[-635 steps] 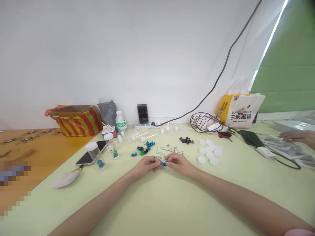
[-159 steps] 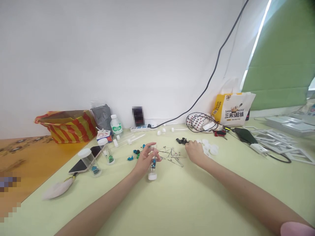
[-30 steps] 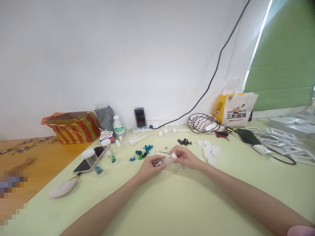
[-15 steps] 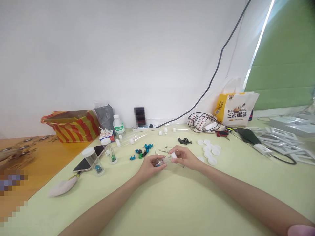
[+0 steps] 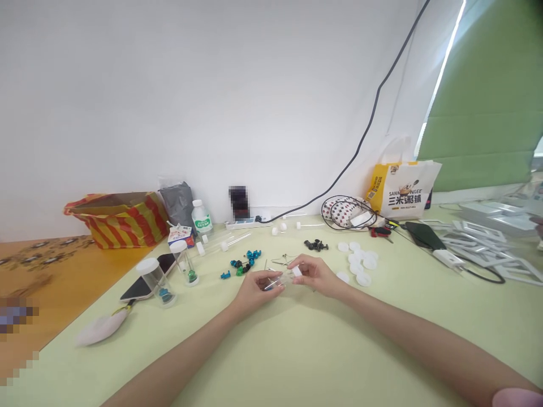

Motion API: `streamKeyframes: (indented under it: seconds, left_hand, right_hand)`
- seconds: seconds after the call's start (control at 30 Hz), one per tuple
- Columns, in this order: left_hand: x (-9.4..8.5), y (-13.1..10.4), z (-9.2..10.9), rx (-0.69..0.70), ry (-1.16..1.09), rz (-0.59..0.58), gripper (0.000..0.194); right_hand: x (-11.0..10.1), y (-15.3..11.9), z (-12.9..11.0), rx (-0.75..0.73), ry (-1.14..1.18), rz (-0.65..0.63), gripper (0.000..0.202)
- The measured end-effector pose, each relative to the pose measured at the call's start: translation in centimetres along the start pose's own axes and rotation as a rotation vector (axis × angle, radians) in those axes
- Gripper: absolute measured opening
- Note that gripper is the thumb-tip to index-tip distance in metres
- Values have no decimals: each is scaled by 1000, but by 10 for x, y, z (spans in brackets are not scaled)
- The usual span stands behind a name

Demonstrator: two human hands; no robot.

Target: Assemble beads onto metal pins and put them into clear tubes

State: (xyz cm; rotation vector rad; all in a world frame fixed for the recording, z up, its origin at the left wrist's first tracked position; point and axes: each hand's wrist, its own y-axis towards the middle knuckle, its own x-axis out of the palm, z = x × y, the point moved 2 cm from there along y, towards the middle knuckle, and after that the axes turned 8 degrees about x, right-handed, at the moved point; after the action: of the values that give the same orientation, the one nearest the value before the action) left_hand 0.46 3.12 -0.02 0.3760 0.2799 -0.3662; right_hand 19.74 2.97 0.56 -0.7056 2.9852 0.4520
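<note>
My left hand (image 5: 255, 291) is closed around a clear tube (image 5: 278, 281) lying sideways, with a bit of blue showing near its fingers. At the tube's right end, my right hand (image 5: 319, 276) pinches a white cap (image 5: 297, 272); whether the cap is seated on the tube I cannot tell. Just beyond the hands lie thin metal pieces (image 5: 280, 262). Small blue parts (image 5: 253, 254), with some green and black ones, lie to the left. Black parts (image 5: 316, 245) and several round white caps (image 5: 356, 258) are to the right.
Two capped clear tubes (image 5: 158, 284) stand at left beside a phone (image 5: 134, 289) and pink-handled pliers (image 5: 104, 329). More tubes (image 5: 240, 240) lie behind. A striped bag (image 5: 123, 223), white bottle (image 5: 201, 217), coiled cable (image 5: 348, 212) and white frames (image 5: 479, 243) line the edges.
The whole view has shifted slightly. Both hands keep their grip on the tube and cap, with only a very small movement between them.
</note>
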Motion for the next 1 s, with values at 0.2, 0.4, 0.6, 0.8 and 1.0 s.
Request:
streamKeyframes:
  seconds: [0.2,0.4,0.6,0.8,1.0]
  left_hand:
    - [-2,-2,-1,32,45,-1,39]
    - [-1,-4,1,137,206,41,35]
    - [-1,-5,5,179,272,50,33]
    - [-2,-6,5,210,297,57,32]
    - [-3,-6,4,202,276,51,32]
  right_hand:
    - [2,-1,1,2,-53,18,34]
    - [2,-1,0,-41,-194,39,34]
    - [3,-1,-1,-75,-224,41,30]
    - [7,-4,-5,-111,-308,70,28]
    - [11,-7,-6,-115,-339,96,29]
